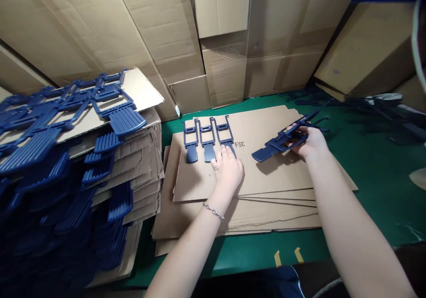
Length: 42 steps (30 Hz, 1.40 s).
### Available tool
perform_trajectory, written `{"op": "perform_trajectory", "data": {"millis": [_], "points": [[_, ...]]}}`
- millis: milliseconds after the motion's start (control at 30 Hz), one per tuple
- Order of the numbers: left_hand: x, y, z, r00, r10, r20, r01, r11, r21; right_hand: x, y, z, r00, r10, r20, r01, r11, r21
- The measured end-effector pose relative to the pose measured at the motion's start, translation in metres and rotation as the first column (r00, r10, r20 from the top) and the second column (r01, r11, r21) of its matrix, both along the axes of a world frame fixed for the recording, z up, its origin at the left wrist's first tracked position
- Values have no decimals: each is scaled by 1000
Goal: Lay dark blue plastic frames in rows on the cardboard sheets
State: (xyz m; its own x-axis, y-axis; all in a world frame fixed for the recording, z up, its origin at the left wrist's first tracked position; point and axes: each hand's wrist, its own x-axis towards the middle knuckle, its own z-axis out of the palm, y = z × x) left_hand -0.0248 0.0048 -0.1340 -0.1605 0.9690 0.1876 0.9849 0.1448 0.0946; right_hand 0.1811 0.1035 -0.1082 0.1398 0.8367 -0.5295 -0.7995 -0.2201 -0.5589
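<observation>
Three dark blue plastic frames, each with a ribbed paddle at its near end, lie side by side on a brown cardboard sheet (266,173). They are the left frame (191,138), the middle frame (207,138) and the right frame (225,131). My left hand (229,167) rests its fingertips on the right frame's paddle, partly covering it; its thumb is spread to the left, not gripping. Above the sheet's right part, my right hand (311,142) is closed around a bunch of similar blue frames (279,141), paddles pointing left. How many it holds I cannot tell.
At left rises a tall stack of cardboard layers (143,164) with many blue frames (128,120) between and on them. Cardboard panels (159,27) stand behind the green table (376,164). More dark parts (376,111) lie at the right, blurred. Yellow tape pieces (278,259) mark the near edge.
</observation>
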Motion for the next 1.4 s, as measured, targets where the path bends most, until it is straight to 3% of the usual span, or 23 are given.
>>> {"op": "perform_trajectory", "data": {"millis": [200, 333, 433, 567, 633, 700, 767, 933, 1033, 1133, 1267, 1400], "points": [[-1, -2, 1, 999, 0, 37, 0, 1000, 5, -2, -2, 5, 1000, 6, 13, -6, 1000, -20], [-3, -12, 8, 958, -253, 133, 224, 953, 202, -4, -4, 5, 997, 75, 25, -75, 997, 16], [-7, -17, 12, 835, -481, 266, 370, 850, 376, -6, -5, 1, 982, 178, 62, -183, 978, 95], [-10, -15, 9, 592, -668, 451, 446, 737, 507, -17, -12, 1, 947, 294, 129, -310, 941, 134], [-8, -14, 6, 470, -646, 602, 431, 763, 482, -29, -17, 5, 940, 297, 167, -319, 939, 128], [-6, -13, 4, 371, -543, 753, 412, 823, 390, -43, -23, 9, 947, 255, 196, -281, 952, 118], [-3, -12, 4, 341, -432, 835, 394, 872, 290, -57, -28, 11, 951, 229, 207, -254, 961, 106], [-2, -9, 7, 442, -322, 837, 271, 938, 217, -70, -35, 8, 914, 339, 224, -364, 928, 79], [-4, -9, 9, 400, -306, 864, 233, 946, 227, -62, -32, 5, 885, 384, 265, -422, 900, 108], [-6, -12, 10, 400, -347, 848, 201, 936, 288, -46, -24, 3, 921, 294, 256, -340, 927, 159], [-5, -18, 6, 601, -453, 658, 256, 889, 379, -17, -12, 1, 986, 84, 143, -105, 984, 143], [0, -18, -1, 808, -536, 247, 429, 821, 378, 16, -9, 0, 994, -47, -100, 73, 959, 274]]}}
